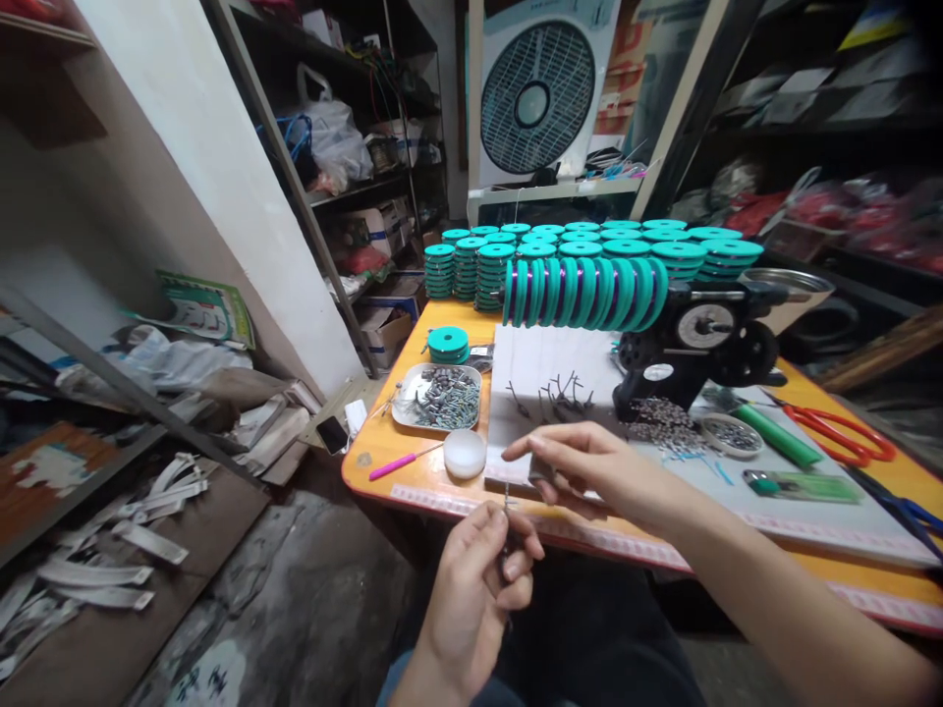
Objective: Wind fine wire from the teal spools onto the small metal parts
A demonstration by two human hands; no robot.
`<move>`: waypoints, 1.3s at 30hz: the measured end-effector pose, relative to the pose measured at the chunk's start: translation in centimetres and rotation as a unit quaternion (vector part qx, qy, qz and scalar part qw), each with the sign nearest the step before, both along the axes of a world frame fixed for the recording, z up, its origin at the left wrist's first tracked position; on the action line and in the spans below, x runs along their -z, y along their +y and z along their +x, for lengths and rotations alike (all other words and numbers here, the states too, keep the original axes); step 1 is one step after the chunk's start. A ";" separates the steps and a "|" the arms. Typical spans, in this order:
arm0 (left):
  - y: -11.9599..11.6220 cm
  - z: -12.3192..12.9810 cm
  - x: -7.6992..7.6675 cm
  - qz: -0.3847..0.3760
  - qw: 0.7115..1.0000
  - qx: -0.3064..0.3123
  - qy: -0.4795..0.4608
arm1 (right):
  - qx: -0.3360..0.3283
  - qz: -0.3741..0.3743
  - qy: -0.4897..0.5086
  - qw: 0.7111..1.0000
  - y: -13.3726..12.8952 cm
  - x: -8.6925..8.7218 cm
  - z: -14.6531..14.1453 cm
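My left hand (478, 579) is closed just in front of the table edge, thumb and finger pinched on a thin dark piece (506, 497) that sticks up between them. Above and slightly right of it is my right hand (579, 466), its index finger reaching left and the other fingers curled. Something greyish shows at those curled fingers; whether it is held or worn is unclear. Close by on the left stand a small round white tub (465, 455) and a tray (404, 408) of small dark pieces. Several thin dark twig-like pieces (564, 396) stand up behind my right hand.
Teal spools (582, 285) fill a black winding machine (707, 329), with stacked spools (497, 252) behind. Red-handled scissors (840, 432), a green tube (785, 437), a dish of small metal parts (731, 435) and a pink-handled tool (393, 466) lie around. A box fan (537, 98) stands at the back.
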State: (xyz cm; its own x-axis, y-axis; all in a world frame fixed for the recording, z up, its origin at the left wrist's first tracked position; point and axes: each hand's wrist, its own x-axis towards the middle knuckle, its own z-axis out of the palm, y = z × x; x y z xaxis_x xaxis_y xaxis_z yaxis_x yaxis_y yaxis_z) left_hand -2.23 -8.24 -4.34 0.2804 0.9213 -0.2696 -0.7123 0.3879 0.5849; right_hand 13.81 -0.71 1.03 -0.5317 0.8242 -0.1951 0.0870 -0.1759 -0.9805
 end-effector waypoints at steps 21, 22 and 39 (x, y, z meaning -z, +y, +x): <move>-0.7 0.4 0.6 -0.005 1.000 0.001 -0.009 | -0.022 0.007 0.040 0.999 -4.0 3.7 -2.3; -0.7 0.3 0.7 -0.006 1.000 0.002 -0.004 | -0.030 0.013 0.029 0.999 -3.9 3.5 -2.2; -2.0 -3.3 2.3 0.292 0.660 -0.133 0.680 | 0.136 0.172 -0.062 0.974 3.8 -1.6 -0.6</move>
State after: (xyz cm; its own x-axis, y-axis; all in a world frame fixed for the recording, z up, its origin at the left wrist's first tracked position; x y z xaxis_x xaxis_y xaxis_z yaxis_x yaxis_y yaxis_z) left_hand -5.49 -10.25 -6.68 -0.0468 0.9474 0.3167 0.6270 -0.2190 0.7476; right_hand 13.18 3.09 2.60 -0.2744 0.9591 0.0695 0.2049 0.1289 -0.9703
